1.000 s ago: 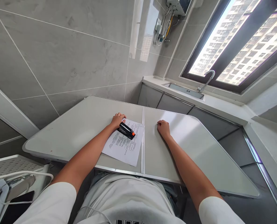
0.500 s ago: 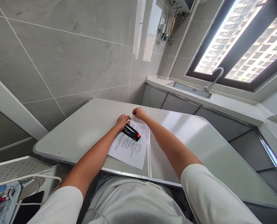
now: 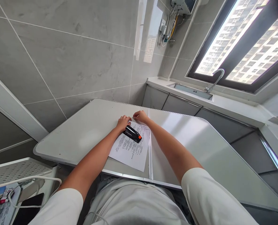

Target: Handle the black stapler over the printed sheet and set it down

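A printed sheet of paper [image 3: 127, 156] lies slanted on the folding table, close to its front edge. What looks like a glossy black stapler [image 3: 132, 133] with an orange end rests on top of the sheet. At the paper's far left corner, my left hand [image 3: 123, 123] has its fingers curled down and its thumb by the edge, closed on the paper. Just right of it, my right hand [image 3: 140, 116] is pinched at the far edge of the sheet. Whatever is between its fingertips is too small to make out.
The pale table [image 3: 188, 150] has a metal seam down its middle. A tiled wall [image 3: 78, 56] rises behind it. Beyond are a counter with a sink [image 3: 192, 90], a faucet [image 3: 218, 79] and a window. At lower left stands a white perforated rack [image 3: 19, 167] with cables and papers.
My right hand has lowered slightly toward the far edge of the paper, its fingertips now near my left hand. The left hand, the sheet and the stapler stay in place.
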`<state>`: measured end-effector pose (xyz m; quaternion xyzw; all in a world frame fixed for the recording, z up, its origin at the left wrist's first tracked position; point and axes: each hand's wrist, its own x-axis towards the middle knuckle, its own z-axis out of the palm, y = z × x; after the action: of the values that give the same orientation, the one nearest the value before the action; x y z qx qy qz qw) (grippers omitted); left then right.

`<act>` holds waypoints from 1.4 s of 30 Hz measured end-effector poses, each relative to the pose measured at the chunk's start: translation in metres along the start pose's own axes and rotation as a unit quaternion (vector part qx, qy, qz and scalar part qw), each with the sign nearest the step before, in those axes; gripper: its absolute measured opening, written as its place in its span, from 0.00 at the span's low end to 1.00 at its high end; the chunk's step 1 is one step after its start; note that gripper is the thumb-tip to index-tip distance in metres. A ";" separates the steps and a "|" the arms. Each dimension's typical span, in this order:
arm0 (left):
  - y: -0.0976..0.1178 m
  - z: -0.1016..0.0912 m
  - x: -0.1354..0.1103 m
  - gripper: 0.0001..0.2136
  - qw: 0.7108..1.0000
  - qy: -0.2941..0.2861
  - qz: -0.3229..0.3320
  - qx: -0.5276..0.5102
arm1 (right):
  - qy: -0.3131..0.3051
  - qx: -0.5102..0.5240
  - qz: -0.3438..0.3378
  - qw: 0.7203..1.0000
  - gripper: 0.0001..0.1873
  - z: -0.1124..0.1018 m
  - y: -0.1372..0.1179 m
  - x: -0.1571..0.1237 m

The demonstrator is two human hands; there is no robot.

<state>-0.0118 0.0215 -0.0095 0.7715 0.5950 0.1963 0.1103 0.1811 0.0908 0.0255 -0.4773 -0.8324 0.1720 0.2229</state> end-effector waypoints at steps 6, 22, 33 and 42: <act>0.002 -0.001 0.000 0.13 1.000 -0.002 -0.004 -0.008 | 0.075 0.009 0.062 0.995 0.11 -0.022 0.026 -0.041; 0.000 0.000 0.003 0.11 0.998 0.028 -0.001 -0.060 | -0.040 0.178 0.106 0.977 0.33 -0.030 0.046 -0.101; -0.006 0.006 0.009 0.09 0.995 0.045 -0.021 -0.088 | 0.061 0.199 0.214 0.955 0.16 -0.008 0.013 -0.144; -0.006 0.004 0.010 0.10 0.994 0.046 -0.029 -0.099 | 0.108 0.102 0.199 0.969 0.15 0.018 -0.014 -0.181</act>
<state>-0.0132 0.0334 -0.0141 0.7293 0.5991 0.2868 0.1645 0.2418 -0.0755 -0.0200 -0.6234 -0.6700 0.2445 0.3204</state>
